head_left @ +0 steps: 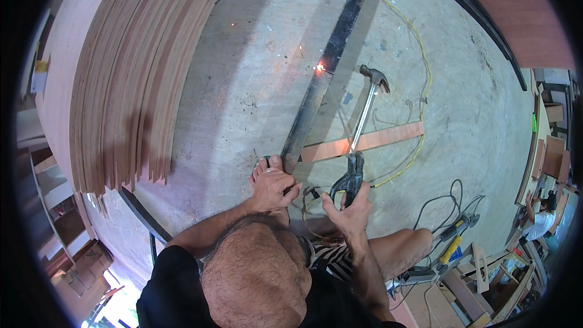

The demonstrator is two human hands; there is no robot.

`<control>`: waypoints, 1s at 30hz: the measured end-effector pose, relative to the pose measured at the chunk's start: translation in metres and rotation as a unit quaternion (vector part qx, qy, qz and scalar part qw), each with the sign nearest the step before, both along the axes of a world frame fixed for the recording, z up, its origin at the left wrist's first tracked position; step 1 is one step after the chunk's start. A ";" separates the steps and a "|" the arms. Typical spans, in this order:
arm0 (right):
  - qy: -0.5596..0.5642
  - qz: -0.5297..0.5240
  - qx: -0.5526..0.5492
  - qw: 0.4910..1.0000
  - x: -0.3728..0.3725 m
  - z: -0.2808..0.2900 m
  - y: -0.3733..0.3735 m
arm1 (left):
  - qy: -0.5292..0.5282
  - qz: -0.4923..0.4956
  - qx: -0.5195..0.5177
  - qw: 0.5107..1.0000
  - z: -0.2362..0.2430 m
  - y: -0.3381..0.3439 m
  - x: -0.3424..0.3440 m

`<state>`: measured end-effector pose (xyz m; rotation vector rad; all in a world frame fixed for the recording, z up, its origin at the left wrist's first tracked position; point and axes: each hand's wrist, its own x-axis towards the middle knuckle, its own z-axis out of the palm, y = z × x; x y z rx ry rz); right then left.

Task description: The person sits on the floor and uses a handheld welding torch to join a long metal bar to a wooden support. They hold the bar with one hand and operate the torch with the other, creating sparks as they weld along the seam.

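Observation:
My right hand [351, 206] grips a black electrode holder [350, 176]; a thin rod runs from it to a glowing, sparking spot [320, 67] on a long dark metal bar [340, 24]. My left hand [272, 187] is closed at the near end of that bar, just over my bare foot [272, 161]. A claw hammer [367, 100] with a shiny handle lies right of the bar, its head pointing away from me. A reddish wooden strip [395, 130] lies crosswise by the holder and hammer.
Stacked wooden strips [121, 73] fill the left side. A yellow cable [419, 42] loops at right; yellow-black power tools [455, 237] lie lower right. Dark bars [486, 18] and a reddish panel [516, 30] are upper right. Another person [537, 218] is at the right edge.

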<state>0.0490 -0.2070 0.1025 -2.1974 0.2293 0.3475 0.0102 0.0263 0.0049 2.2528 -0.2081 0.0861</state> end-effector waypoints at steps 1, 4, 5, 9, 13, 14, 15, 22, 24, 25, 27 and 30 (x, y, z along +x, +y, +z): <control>0.000 -0.001 0.003 1.000 -0.001 -0.002 0.001 | -0.010 0.000 -0.004 1.000 -0.004 0.001 -0.001; 0.013 0.004 -0.005 1.000 0.001 0.000 0.000 | 0.009 -0.003 0.000 1.000 -0.002 0.000 -0.001; 0.019 0.007 -0.009 1.000 0.001 0.002 0.000 | 0.009 -0.006 0.005 1.000 -0.002 0.000 -0.001; -0.012 0.029 -0.011 0.999 0.000 -0.001 -0.001 | 0.010 -0.010 0.019 1.000 -0.001 0.001 -0.001; 0.004 0.027 -0.018 0.999 0.001 0.001 0.000 | 0.010 -0.007 0.018 1.000 -0.002 0.001 -0.003; 0.009 0.026 -0.019 0.999 0.000 0.000 0.000 | -0.006 -0.002 0.038 0.999 -0.001 0.000 -0.001; -0.011 0.039 -0.011 0.999 0.001 0.000 -0.001 | -0.023 0.002 0.058 0.998 0.001 0.000 0.000; -0.024 -0.016 0.033 0.999 -0.004 -0.005 0.001 | 0.008 -0.003 0.003 1.000 -0.009 0.001 -0.005; -0.009 -0.016 0.031 0.999 -0.002 -0.002 -0.001 | 0.008 -0.003 -0.004 1.000 -0.007 0.001 -0.002; -0.014 -0.018 0.032 0.999 -0.002 -0.002 -0.001 | 0.007 -0.006 -0.001 1.000 -0.008 0.001 -0.002; -0.023 -0.020 0.036 0.999 -0.002 -0.002 -0.001 | 0.005 -0.011 0.007 1.000 -0.007 0.001 -0.003; -0.008 0.006 -0.001 1.000 0.000 0.004 -0.002 | 0.020 -0.012 0.013 1.000 -0.005 0.001 -0.003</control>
